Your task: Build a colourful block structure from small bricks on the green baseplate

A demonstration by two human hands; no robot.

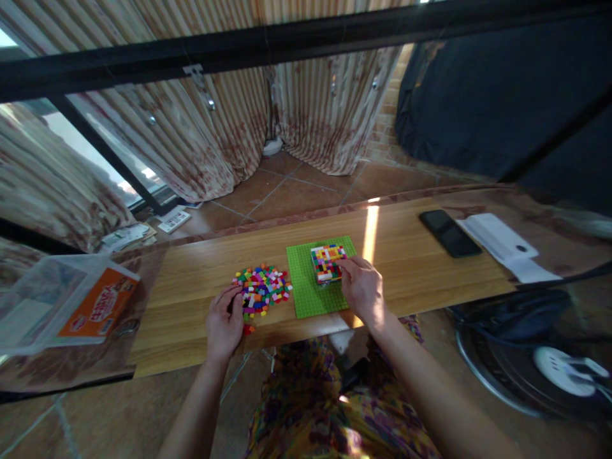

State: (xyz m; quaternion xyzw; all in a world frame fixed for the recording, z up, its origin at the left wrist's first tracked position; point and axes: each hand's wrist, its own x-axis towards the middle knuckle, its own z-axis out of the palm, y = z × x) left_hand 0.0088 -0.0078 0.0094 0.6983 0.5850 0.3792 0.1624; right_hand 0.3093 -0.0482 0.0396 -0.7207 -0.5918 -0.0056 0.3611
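A loose pile of small multicoloured toy building bricks (262, 290) lies on the wooden board. My left hand (224, 322) rests at its left edge, the fingers bent over the nearest bricks and the thumb a little apart from them. To the right is a green studded baseplate (301, 296). On it stands a low, box-like brick build (329, 260) with white sides and a patchwork top of many colours. My right hand (363, 287) is at the build's right side, thumb and fingertips pinched together at its top. What sits between those fingertips is too small to tell.
A black phone (449, 233) lies on the wooden board (191, 280) at right, beside an open white box (500, 239). A clear plastic tub (71, 306) with an orange label stands at left. A black metal bar (287, 44) crosses ahead, before the curtains. At lower right is a power strip (564, 370).
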